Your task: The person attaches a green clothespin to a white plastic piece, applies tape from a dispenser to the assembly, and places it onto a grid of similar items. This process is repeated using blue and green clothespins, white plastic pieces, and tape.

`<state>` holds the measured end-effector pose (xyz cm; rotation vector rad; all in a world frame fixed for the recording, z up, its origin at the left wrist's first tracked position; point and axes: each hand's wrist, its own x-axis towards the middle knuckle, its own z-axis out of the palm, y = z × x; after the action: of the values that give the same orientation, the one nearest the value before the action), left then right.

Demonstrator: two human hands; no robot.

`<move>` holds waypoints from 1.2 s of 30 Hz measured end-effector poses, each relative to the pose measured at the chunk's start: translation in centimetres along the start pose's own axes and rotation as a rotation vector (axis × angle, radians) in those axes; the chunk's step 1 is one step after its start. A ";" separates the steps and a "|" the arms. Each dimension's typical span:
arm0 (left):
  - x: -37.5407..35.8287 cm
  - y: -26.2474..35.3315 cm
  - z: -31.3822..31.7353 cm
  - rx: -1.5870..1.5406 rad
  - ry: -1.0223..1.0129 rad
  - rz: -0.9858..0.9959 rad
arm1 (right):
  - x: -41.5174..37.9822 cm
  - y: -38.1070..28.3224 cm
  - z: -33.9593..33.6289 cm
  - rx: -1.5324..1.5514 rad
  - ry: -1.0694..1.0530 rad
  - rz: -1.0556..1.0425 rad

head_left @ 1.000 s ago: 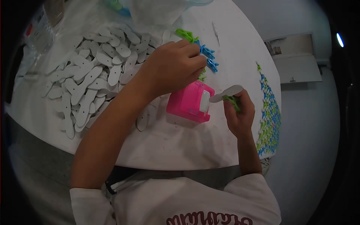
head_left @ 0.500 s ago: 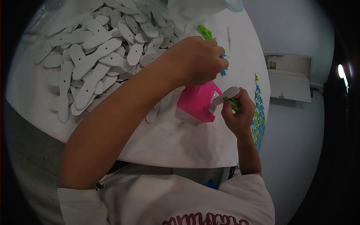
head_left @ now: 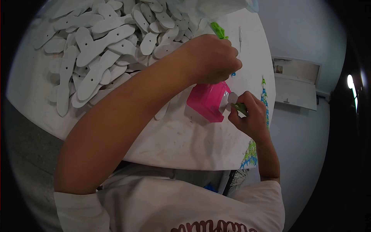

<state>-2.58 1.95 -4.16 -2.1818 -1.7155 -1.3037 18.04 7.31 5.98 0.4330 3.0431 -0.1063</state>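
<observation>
Here, green clip (head_left: 241, 108) in the right hand (head_left: 252, 116), close to the pink box (head_left: 208, 101)

Holding the green clip between thumb and fingers of the right hand, with a narrow, closed-up grip, just beside the whitish end of the pink box. At the thumb and the clip, a pale flat piece (head_left: 232, 97), partly covered; cannot tell whether pinched along with the clip or touching the box. Over the far side of the box, the left hand (head_left: 217, 58), knuckles up and fingers curled under; cannot tell whether pressing on the box or holding something, with the fingertips out of sight. Behind it, reaching across the table (head_left: 185, 149) from the left, a bare forearm (head_left: 131, 104).

By the curled fingers, a bit of blue plastic (head_left: 233, 74), and farther up, beyond the left hand, a second green clip (head_left: 218, 30). Near that, a thin pen-like tool (head_left: 240, 38) lying on the table. On the left, a heap of pale grey flat pieces (head_left: 100, 50), many with a small dark hole; beside the forearm, a lone grey piece (head_left: 162, 111), partly covered. Along the right edge, a patch of small green and blue things (head_left: 249, 154); at the top, pale plastic (head_left: 220, 7)
</observation>
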 end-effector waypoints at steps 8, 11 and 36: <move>0.0 -0.1 0.3 -0.018 0.040 0.003 | 0.6 0.2 -0.3 -0.021 -0.101 -0.034; 0.0 0.0 0.1 0.015 0.012 -0.006 | 0.6 0.2 -0.2 -0.034 -0.100 -0.057; 0.1 -0.1 0.1 -0.031 -0.034 -0.033 | 0.2 1.4 -2.3 -0.181 -0.428 -0.061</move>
<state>-2.58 2.10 -4.25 -2.2144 -1.7620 -1.3173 18.08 8.91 8.21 0.2625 2.6153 0.0660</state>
